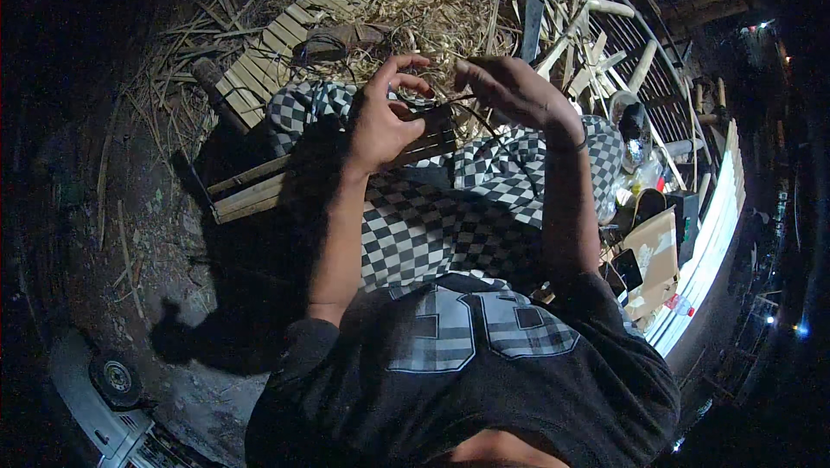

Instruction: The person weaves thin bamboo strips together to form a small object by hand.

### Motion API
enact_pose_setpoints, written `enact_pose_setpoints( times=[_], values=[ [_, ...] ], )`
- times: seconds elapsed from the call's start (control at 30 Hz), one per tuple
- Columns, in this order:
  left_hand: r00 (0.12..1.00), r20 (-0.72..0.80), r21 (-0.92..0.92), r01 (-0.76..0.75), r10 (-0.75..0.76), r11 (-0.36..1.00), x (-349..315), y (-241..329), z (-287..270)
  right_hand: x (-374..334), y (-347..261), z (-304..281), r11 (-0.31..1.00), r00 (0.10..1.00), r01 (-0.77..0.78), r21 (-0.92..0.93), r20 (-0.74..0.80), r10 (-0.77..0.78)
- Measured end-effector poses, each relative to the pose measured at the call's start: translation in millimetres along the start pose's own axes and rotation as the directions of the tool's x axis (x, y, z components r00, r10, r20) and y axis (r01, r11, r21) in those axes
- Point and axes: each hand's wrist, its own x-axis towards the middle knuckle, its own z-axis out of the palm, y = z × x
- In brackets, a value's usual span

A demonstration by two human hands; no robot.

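My left hand [391, 118] is raised above my lap, its fingers curled round one end of a thin dark strip [448, 103]. Opposite it, my right hand [519, 94] bends downward with thumb and fingers pressed together near the other part of the strip. A loose tail of it hangs below the right fingers toward my checkered trousers [415, 230]. The exact pinch of the right hand is partly hidden by the back of the hand. Curly pale shavings [437, 14] lie heaped just beyond both hands.
A slatted bamboo platform [303, 14] carries the shavings. Split bamboo pieces [596, 57] and a long blade [533, 22] lie at the far right. Beside my right arm are a cardboard box [653, 252], a phone [627, 267] and a plastic bottle [679, 304]. A vehicle [91, 399] stands lower left.
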Motion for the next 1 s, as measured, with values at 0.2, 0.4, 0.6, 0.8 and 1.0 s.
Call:
enact_pose_setpoints(
  times=[0.2,0.4,0.6,0.8,1.0],
  values=[
    [0.997,0.043,-0.116,0.069,-0.064,0.991,1,11,2,37,63,3,0.875,0.967,0.018,0.483,0.214,-0.138],
    [0.999,0.006,-0.086,0.033,-0.032,0.996,-2,13,1,62,72,27,0.873,0.836,0.090,0.479,0.441,-0.328],
    [1.000,-0.018,-0.078,0.016,-0.018,0.997,-1,12,0,61,80,42,0.843,0.809,0.032,0.537,0.481,-0.338],
    [1.000,-0.015,-0.092,-0.006,0.004,0.996,0,6,1,61,82,44,0.827,0.776,0.192,0.528,0.434,-0.457],
    [1.000,-0.007,-0.088,0.007,-0.007,0.996,-2,13,0,56,72,36,0.864,0.878,-0.069,0.498,0.442,-0.184]
  ],
)
